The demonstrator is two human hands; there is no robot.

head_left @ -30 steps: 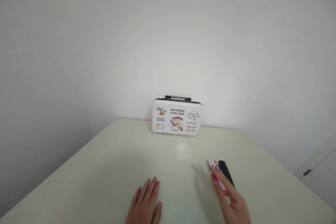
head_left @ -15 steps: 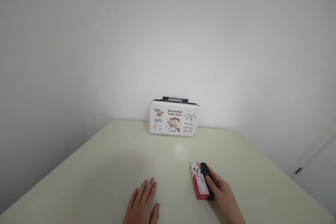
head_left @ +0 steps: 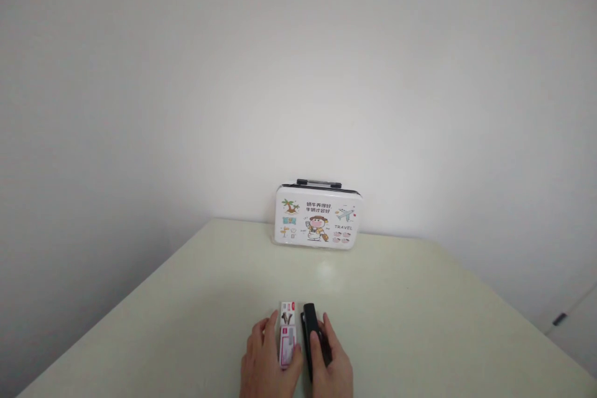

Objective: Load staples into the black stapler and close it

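Note:
Near the front of the table, my left hand (head_left: 267,360) curls around two small boxes, thumb on the right and fingers on the left. The nearer one is a white and pink box (head_left: 286,348); just beyond it lies a white box with red print and a picture of dark clips (head_left: 288,317). Beside them, a narrow gap to the right, is a black stapler (head_left: 308,323) pointing away from me. My right hand (head_left: 333,364) grips the stapler from its right side, and its rear part is partly hidden by the fingers.
A white case with cartoon prints and a black handle (head_left: 318,217) stands upright at the table's far edge, against the pale wall (head_left: 298,74). The pale green tabletop (head_left: 186,323) narrows toward the back. A small black object (head_left: 559,319) shows at far right, off the table.
The stapler and the boxes have come leftward, and a gap now parts them. My left hand, flat on the table before, has closed on the boxes; my right hand still holds the stapler.

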